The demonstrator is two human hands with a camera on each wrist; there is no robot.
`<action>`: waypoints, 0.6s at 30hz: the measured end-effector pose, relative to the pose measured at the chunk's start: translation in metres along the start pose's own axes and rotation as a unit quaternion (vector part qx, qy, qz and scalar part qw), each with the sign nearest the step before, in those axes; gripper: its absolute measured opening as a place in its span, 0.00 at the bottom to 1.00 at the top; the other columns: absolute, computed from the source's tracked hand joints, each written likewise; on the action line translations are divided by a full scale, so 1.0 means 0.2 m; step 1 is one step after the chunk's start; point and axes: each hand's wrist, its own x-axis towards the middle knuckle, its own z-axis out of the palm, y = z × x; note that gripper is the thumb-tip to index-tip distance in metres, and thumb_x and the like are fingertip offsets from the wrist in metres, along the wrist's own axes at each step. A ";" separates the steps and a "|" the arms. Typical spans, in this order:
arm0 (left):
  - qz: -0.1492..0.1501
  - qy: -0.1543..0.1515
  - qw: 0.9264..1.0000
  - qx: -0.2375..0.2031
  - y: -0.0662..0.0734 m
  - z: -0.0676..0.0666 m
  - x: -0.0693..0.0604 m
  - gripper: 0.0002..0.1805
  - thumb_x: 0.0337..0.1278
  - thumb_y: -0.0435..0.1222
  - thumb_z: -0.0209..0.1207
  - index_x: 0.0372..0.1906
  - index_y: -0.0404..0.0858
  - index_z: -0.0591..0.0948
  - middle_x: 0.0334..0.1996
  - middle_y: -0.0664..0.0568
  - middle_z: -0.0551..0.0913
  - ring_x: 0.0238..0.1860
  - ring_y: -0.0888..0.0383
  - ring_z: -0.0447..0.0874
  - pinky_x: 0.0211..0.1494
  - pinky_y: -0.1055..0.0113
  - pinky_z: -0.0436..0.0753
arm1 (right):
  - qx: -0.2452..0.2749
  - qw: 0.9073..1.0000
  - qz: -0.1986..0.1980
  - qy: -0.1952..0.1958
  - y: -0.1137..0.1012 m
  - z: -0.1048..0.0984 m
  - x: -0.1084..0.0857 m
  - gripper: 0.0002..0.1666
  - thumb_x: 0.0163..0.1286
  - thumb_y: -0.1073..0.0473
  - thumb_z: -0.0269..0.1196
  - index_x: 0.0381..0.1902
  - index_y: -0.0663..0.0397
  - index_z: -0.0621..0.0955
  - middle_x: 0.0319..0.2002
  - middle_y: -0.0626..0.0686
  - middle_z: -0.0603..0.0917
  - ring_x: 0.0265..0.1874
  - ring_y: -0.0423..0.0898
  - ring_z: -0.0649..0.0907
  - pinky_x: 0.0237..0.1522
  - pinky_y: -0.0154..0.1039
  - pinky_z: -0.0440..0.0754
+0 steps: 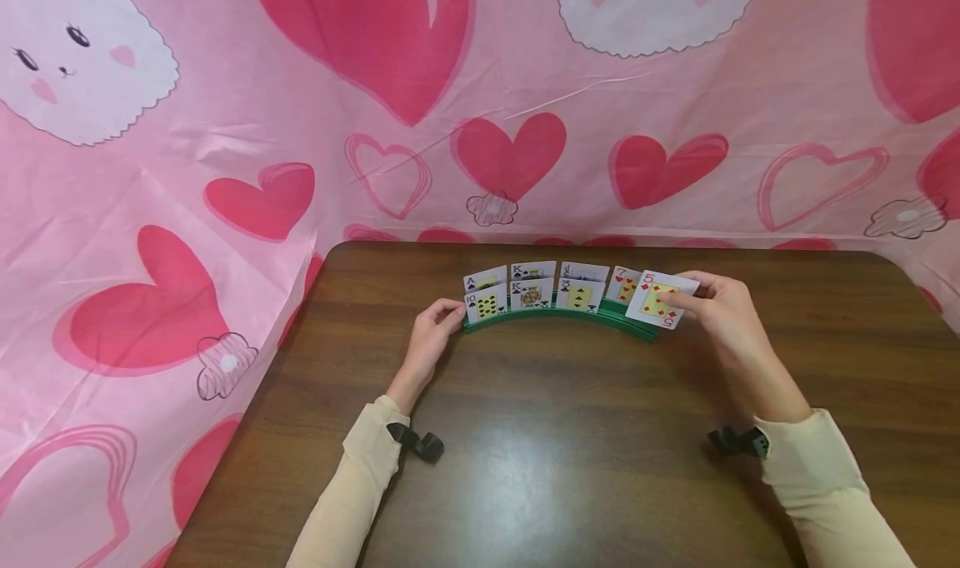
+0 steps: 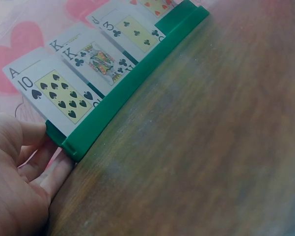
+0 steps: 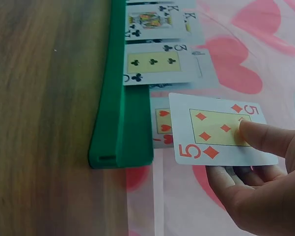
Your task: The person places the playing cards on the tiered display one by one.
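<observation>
A curved green card holder [image 1: 558,311] stands on the table with playing cards upright in two rows. My left hand [image 1: 435,328] grips its left end, thumb and fingers at the corner in the left wrist view. Between thumb and fingers, my right hand [image 1: 723,310] pinches a five of diamonds [image 3: 221,130], apart from the holder and in front of its right end. The front row has a ten of spades [image 2: 61,98], a king of clubs [image 2: 100,64] and a three of clubs [image 2: 135,34]. Behind, a seven of hearts [image 1: 624,283] is partly hidden by the five.
Further back-row cards, an ace [image 1: 486,278] and another king [image 1: 533,270] among them, show only their tops. The brown wooden table [image 1: 510,435] reaches back to a pink cloth [image 1: 525,77] printed with hearts. Dark wrist devices [image 1: 427,445] sit at both cuffs.
</observation>
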 end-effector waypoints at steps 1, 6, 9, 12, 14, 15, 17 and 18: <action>0.001 0.000 1.000 0.001 0.00 0.00 0.00 0.12 0.75 0.34 0.58 0.51 0.27 0.82 0.55 0.38 0.83 0.55 0.50 0.82 0.64 0.55 0.80 | -0.010 1.000 -0.003 0.001 0.00 0.01 0.00 0.07 0.72 0.61 0.68 0.46 0.52 0.87 0.32 0.34 0.86 0.34 0.34 0.82 0.39 0.27 0.81; 0.000 -0.001 1.000 0.003 0.00 0.00 0.00 0.12 0.76 0.34 0.58 0.51 0.28 0.82 0.55 0.39 0.83 0.55 0.51 0.82 0.63 0.56 0.81 | -0.059 0.998 -0.011 0.002 0.00 0.05 -0.01 0.24 0.72 0.60 0.68 0.56 0.77 0.80 0.30 0.31 0.86 0.35 0.32 0.81 0.39 0.28 0.79; 0.000 -0.003 1.000 0.000 0.00 0.00 0.00 0.12 0.76 0.34 0.58 0.51 0.27 0.82 0.56 0.39 0.83 0.55 0.51 0.82 0.63 0.56 0.81 | -0.088 0.996 -0.011 0.001 0.00 0.07 -0.01 0.25 0.72 0.59 0.68 0.57 0.77 0.80 0.31 0.33 0.86 0.35 0.32 0.80 0.39 0.28 0.78; -0.001 -0.004 1.000 0.000 0.00 0.00 0.00 0.13 0.76 0.35 0.58 0.52 0.27 0.82 0.56 0.39 0.82 0.55 0.51 0.82 0.64 0.55 0.80 | -0.112 0.994 -0.007 0.006 0.01 0.08 -0.01 0.25 0.72 0.57 0.68 0.56 0.76 0.82 0.33 0.39 0.88 0.35 0.33 0.79 0.38 0.30 0.78; 0.000 -0.005 1.000 0.001 0.00 0.00 0.00 0.13 0.77 0.35 0.57 0.52 0.27 0.82 0.56 0.38 0.82 0.55 0.50 0.82 0.64 0.55 0.80 | -0.122 0.992 -0.006 0.011 0.02 0.09 -0.01 0.25 0.72 0.56 0.69 0.56 0.75 0.82 0.35 0.44 0.89 0.35 0.33 0.79 0.37 0.30 0.79; 0.000 -0.005 1.000 0.001 0.00 0.00 0.00 0.13 0.77 0.35 0.57 0.52 0.27 0.82 0.56 0.38 0.82 0.55 0.50 0.82 0.64 0.54 0.80 | -0.123 0.992 -0.005 0.014 0.02 0.10 -0.01 0.26 0.72 0.56 0.69 0.56 0.75 0.82 0.36 0.47 0.89 0.35 0.33 0.79 0.37 0.30 0.79; 0.000 -0.005 1.000 0.001 0.00 0.00 0.00 0.13 0.76 0.35 0.58 0.52 0.27 0.82 0.56 0.38 0.82 0.55 0.50 0.82 0.64 0.54 0.80 | -0.122 0.992 -0.004 0.019 0.03 0.12 -0.01 0.25 0.72 0.57 0.69 0.56 0.75 0.82 0.37 0.50 0.90 0.34 0.32 0.79 0.36 0.30 0.80; 0.000 -0.005 1.000 0.001 0.00 0.00 0.00 0.13 0.76 0.35 0.58 0.52 0.27 0.82 0.56 0.38 0.83 0.55 0.50 0.82 0.64 0.55 0.80 | -0.120 0.992 -0.005 0.022 0.03 0.12 -0.01 0.25 0.72 0.57 0.69 0.56 0.75 0.83 0.37 0.51 0.90 0.34 0.32 0.79 0.36 0.30 0.80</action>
